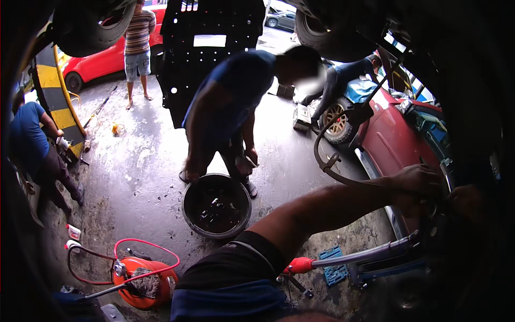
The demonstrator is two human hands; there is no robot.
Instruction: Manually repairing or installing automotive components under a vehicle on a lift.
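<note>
My left arm reaches across to the right side, where my left hand (419, 181) is closed at a dark vehicle part in shadow. What its fingers hold is hidden. A dark curved hose or cable (322, 155) with a bracket runs down to that hand. Close beside it, my right hand (465, 202) shows only dimly against the same part, its fingers lost in the dark. Below both hands lies a long metal bar (357, 254) with a red grip (299, 265).
A co-worker (230, 96) leans over a black tub (185, 217) of dark liquid. An orange tank (166, 276) with a red hose stands lower left. Near the bar lies a blue plastic grate (333, 265). Wheels (314, 29) hang overhead; a red car (391, 131) stands right.
</note>
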